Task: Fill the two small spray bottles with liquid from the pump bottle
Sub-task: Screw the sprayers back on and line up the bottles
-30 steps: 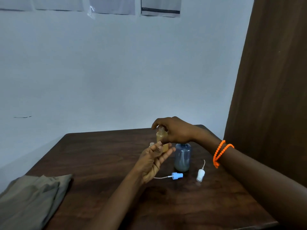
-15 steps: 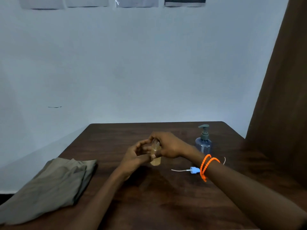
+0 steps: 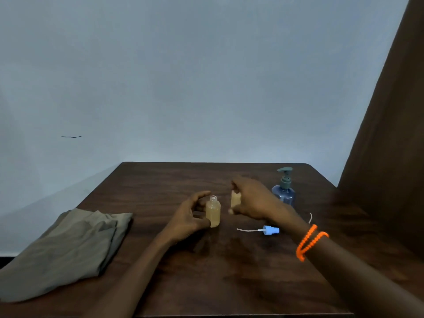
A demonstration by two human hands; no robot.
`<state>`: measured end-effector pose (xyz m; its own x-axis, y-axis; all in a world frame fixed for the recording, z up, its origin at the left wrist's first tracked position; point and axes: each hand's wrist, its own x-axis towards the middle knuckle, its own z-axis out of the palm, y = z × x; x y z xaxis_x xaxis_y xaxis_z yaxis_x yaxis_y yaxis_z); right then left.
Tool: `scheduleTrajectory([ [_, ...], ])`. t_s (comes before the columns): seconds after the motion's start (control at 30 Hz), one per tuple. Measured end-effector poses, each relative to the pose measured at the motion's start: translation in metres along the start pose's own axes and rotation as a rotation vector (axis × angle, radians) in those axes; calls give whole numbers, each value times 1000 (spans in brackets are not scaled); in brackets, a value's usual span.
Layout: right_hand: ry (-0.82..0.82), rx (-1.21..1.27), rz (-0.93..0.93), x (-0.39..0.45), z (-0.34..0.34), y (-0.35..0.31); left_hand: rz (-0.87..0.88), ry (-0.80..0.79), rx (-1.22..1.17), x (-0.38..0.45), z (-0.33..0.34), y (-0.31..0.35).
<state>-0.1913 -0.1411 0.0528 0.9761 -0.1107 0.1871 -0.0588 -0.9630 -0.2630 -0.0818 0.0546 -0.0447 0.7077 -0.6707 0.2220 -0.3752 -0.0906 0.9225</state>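
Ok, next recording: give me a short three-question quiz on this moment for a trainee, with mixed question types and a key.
1. True or false: the small bottle at the left hand has its spray cap screwed on.
2. Which hand holds the second small bottle off the table?
A. left
B. right
C. neither
3. Fill in: the blue spray cap lies on the table in front of the ____ bottle.

Key
1. False: its threaded neck is open.
2. B: the right hand grips it, though motion blur hides detail.
3. Pump: the pump bottle stands behind the cap, near the right forearm.
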Motion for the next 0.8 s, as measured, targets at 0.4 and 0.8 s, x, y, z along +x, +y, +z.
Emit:
scheduleTrajectory([
  [0.4, -247, -221, 106, -61, 16, 63, 229, 286, 288, -5, 19, 3],
  [0.8, 164, -165, -215, -8, -40, -1, 249, 312, 292, -5, 18, -1],
])
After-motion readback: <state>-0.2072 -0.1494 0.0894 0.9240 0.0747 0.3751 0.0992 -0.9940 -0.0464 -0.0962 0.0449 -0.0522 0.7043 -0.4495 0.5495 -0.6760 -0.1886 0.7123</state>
